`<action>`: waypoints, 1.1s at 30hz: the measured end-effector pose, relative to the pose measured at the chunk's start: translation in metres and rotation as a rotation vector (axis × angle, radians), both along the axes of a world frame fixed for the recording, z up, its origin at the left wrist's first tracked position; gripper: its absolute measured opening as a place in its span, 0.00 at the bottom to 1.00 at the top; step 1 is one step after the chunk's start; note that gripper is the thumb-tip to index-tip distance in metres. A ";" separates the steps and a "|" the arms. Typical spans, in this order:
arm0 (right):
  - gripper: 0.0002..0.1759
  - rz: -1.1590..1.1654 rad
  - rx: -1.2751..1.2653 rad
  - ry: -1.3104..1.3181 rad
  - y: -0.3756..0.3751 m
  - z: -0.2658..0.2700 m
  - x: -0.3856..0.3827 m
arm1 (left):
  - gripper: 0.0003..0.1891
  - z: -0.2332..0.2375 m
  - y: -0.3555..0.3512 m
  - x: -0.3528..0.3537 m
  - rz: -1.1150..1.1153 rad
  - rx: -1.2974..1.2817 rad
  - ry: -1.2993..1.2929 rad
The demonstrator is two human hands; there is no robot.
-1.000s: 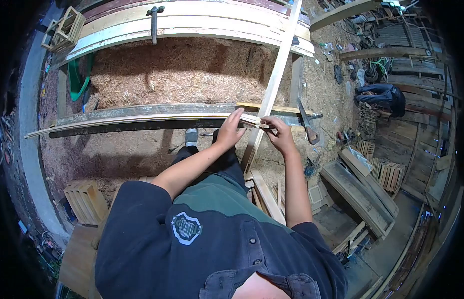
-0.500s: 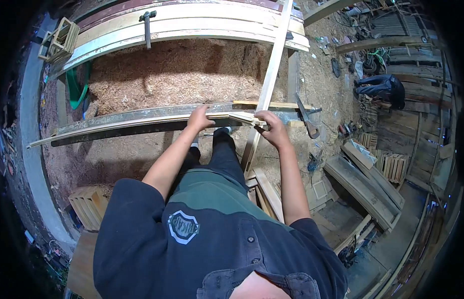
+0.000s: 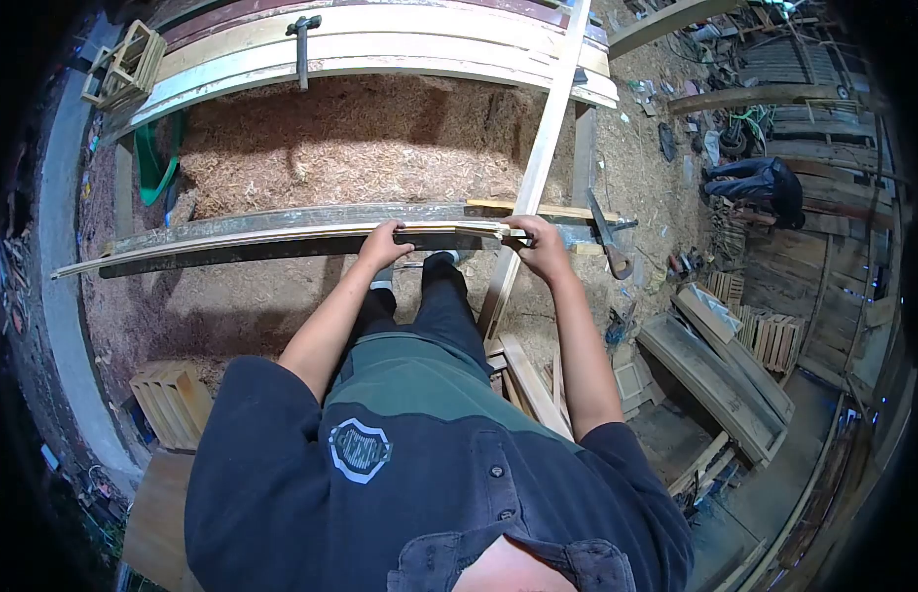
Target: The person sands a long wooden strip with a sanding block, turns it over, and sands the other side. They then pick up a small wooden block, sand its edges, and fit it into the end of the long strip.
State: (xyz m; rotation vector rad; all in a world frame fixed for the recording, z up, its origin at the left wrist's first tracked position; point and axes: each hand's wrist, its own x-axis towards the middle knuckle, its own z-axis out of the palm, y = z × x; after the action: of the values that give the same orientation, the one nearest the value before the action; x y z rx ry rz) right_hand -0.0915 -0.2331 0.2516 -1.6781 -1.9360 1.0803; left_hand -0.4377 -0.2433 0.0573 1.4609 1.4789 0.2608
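Long, thin wooden strips (image 3: 281,236) lie along the narrow beam in front of me, and their left ends stick out past it. My left hand (image 3: 385,247) is closed around the strips near the middle, thumb on the near side. At their right end my right hand (image 3: 544,249) grips the strip ends, which sit close together between thumb and fingers. Under that end, a long pale board (image 3: 541,148) crosses the beam at a slant. A handsaw (image 3: 607,237) rests on the beam just right of my right hand.
Across from me, a bench of planks (image 3: 429,47) carries a hammer (image 3: 302,54) and a small wooden frame (image 3: 133,64). Wood shavings (image 3: 330,148) cover the ground between. A bent-over person (image 3: 770,185) is at the far right. Wooden boxes (image 3: 715,385) lie at right.
The strip ends at my right hand were fanned apart and are now closer together. My left hand has shifted slightly left along the strips. The view has moved a little.
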 end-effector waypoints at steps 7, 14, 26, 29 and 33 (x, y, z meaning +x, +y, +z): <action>0.25 0.036 0.015 -0.067 0.002 0.013 -0.006 | 0.32 -0.010 0.002 0.014 0.029 -0.025 -0.041; 0.29 -0.006 -0.004 0.002 -0.005 0.004 -0.004 | 0.38 0.070 0.011 0.076 -0.145 0.358 -0.185; 0.54 -0.552 0.147 0.000 -0.073 -0.044 0.026 | 0.20 0.091 0.031 0.129 -0.255 0.528 -0.117; 0.48 -0.623 0.135 0.017 -0.115 -0.060 0.028 | 0.20 0.091 0.028 0.129 -0.206 0.534 -0.165; 0.40 -0.713 -0.023 0.129 -0.164 -0.088 0.028 | 0.24 0.087 0.029 0.133 -0.251 0.484 -0.183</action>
State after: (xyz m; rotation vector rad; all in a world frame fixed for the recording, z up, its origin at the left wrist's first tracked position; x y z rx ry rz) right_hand -0.0639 -0.3973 0.1632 -2.0117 -1.0881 0.8854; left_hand -0.3045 -0.2141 0.1440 1.9307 1.1137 0.6111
